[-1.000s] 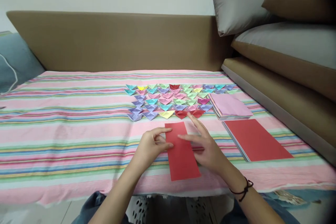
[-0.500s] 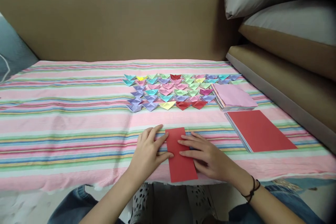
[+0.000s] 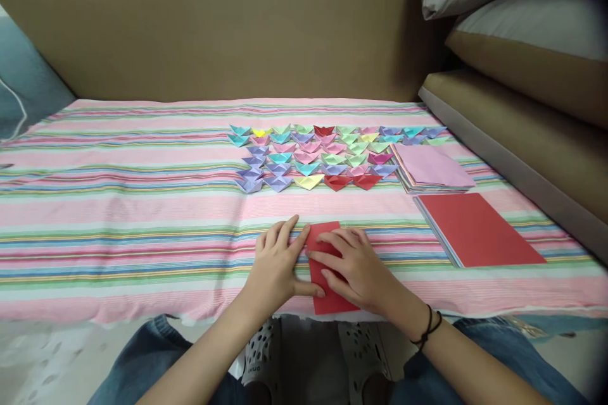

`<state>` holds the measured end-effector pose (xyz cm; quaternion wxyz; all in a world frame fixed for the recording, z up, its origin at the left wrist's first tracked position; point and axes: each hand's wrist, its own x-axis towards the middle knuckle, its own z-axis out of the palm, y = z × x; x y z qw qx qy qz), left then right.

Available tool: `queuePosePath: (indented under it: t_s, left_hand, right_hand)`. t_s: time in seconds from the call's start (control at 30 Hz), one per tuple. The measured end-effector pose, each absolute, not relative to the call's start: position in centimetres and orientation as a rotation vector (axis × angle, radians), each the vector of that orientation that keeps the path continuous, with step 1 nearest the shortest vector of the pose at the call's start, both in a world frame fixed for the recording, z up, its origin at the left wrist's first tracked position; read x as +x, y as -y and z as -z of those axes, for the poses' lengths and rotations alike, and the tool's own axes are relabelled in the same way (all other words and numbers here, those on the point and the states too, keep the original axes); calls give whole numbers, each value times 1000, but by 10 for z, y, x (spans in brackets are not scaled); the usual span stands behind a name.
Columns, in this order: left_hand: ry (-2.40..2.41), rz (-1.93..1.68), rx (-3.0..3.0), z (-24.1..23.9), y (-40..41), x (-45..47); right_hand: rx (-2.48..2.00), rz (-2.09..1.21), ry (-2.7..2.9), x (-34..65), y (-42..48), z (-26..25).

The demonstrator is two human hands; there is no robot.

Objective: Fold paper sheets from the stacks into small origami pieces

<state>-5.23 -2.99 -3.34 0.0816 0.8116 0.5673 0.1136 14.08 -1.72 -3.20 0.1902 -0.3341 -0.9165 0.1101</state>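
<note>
A folded red paper (image 3: 322,235) lies on the striped cloth (image 3: 142,215) near the front edge. My left hand (image 3: 278,262) rests flat at the paper's left edge, fingers stretched out, thumb on the paper. My right hand (image 3: 354,266) lies flat over the paper's middle, fingers spread and pressing down; it hides much of the sheet. A dark band circles my right wrist.
Beyond the hands stand rows of several small folded paper pieces (image 3: 323,155) in many colours. To the right lie a pink-topped paper stack (image 3: 434,168) and a red-topped stack (image 3: 479,228). Brown cushions (image 3: 517,133) rise at the right, a brown backrest (image 3: 213,31) behind.
The camera tilted down. The red paper now looks shorter. Both hands shifted toward the front edge, and my right hand moved from the paper's right side onto its middle.
</note>
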Motion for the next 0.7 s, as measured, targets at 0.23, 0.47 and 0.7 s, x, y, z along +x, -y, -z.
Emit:
queuePosePath:
  t_s: [0.23,0.47,0.7]
  left_hand:
    - [-1783,-555,2371,42,42,-47]
    - [-1799,-500,2503,39,62,-39]
    - [-1532,-454,2618,34,63,-43]
  right_hand:
    - [-1099,-264,2559,134,9,37]
    - [-1163,-250,2513,129,1,37]
    - [-1178,-201,2527,130,0,39]
